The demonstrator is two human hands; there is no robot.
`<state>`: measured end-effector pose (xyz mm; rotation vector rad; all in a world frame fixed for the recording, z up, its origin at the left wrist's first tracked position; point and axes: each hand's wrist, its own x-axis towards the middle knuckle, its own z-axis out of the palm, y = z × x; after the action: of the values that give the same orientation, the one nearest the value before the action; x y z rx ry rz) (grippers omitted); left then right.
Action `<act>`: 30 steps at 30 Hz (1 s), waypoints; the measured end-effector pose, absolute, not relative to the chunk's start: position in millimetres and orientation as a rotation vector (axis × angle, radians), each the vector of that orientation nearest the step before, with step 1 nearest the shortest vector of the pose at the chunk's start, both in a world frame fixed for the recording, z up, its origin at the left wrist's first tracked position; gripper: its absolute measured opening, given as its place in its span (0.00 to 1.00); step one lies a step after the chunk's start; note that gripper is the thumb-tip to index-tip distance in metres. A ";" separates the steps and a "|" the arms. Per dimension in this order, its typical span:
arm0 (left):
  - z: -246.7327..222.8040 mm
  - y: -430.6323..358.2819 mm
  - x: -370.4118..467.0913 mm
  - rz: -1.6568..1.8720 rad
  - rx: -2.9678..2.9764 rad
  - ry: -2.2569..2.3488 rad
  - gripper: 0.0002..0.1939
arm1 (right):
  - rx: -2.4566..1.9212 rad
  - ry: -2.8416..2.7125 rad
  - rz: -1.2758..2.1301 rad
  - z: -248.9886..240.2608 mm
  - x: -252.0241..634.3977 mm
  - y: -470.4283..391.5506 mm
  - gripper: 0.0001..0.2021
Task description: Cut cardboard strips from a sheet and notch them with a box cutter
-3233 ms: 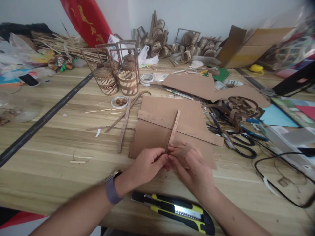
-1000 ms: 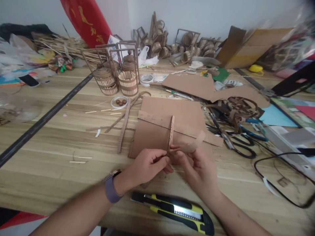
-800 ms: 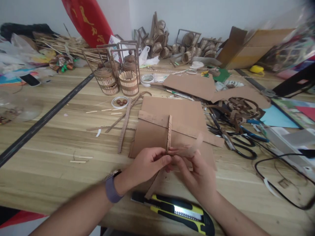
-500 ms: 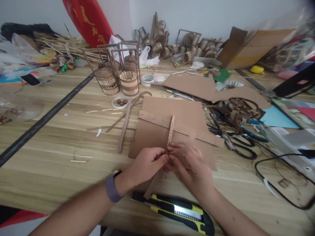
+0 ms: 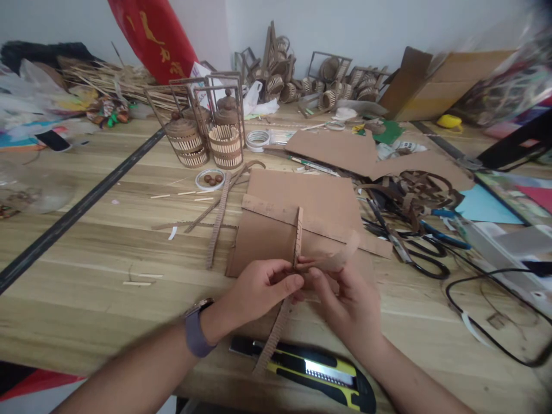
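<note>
My left hand [image 5: 263,290] pinches a narrow corrugated cardboard strip [image 5: 298,236] between thumb and fingers. The strip's upper part stands away from me, and its ribbed lower end [image 5: 273,339] hangs down over the knife. My right hand [image 5: 351,299] is closed on a thin brown paper piece [image 5: 334,261] that curls up to the right, close beside the strip. Both hands are over the near part of a flat cardboard sheet [image 5: 302,187]. Across that sheet lies another cardboard band [image 5: 319,227]. A yellow and black utility knife [image 5: 319,368] rests below my hands.
Scissors [image 5: 401,247] and a black cable [image 5: 452,305] lie at the right. Small slatted wooden buckets [image 5: 226,144] stand behind, near a tape ring [image 5: 211,179] holding several brown beads. Loose strips [image 5: 219,221] lie left of the sheet. An open cardboard box [image 5: 448,86] stands at the back right.
My right hand has shifted slightly right, and the thin paper piece in it now peels up to the right of the strip. The strip's lower ribbed end has come into clearer view.
</note>
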<state>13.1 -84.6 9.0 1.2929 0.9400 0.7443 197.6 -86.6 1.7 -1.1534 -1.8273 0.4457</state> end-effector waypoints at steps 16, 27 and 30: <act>10.6 -85.0 12.8 0.668 1.373 1.016 0.14 | -1.203 -1.865 0.435 4.5 197.4 -83.7 0.07; 8.6 -81.6 12.3 0.719 1.324 0.963 0.20 | -1.068 -1.919 0.424 2.6 195.9 -87.1 0.05; 8.6 -80.9 12.1 0.716 1.344 0.966 0.19 | -1.037 -1.994 0.313 1.1 195.8 -83.9 0.04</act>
<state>12.1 -80.9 8.6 1.3443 0.9658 0.7161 195.8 -83.9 1.1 -1.0369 -1.9938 0.3133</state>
